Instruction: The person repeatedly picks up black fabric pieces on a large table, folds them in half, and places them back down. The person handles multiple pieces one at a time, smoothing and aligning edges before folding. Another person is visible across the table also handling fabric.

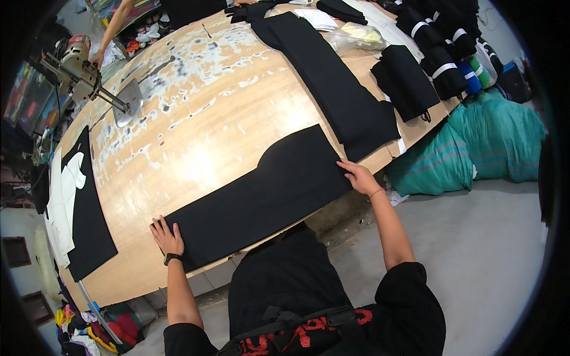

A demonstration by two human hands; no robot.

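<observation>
A long black cut fabric panel point(267, 196), with a curved step along its far edge, lies flat along the near edge of the wooden table point(138, 187). My left hand point(167, 236), a watch on its wrist, rests palm down on the panel's left end with fingers spread. At the right end, my right hand point(360, 177) touches the panel's short edge, its thumb apart from the fingers. Just beyond that hand, a second stack of black cut panels point(325, 84) reaches across the table.
A cloth cutting machine point(80, 66) with a metal base plate stands far left, a person's hand point(97, 58) at it. White paper patterns point(62, 204) lie on black fabric point(91, 227). At right are black fabric bundles point(403, 82) and green sacks point(485, 138) below the table edge.
</observation>
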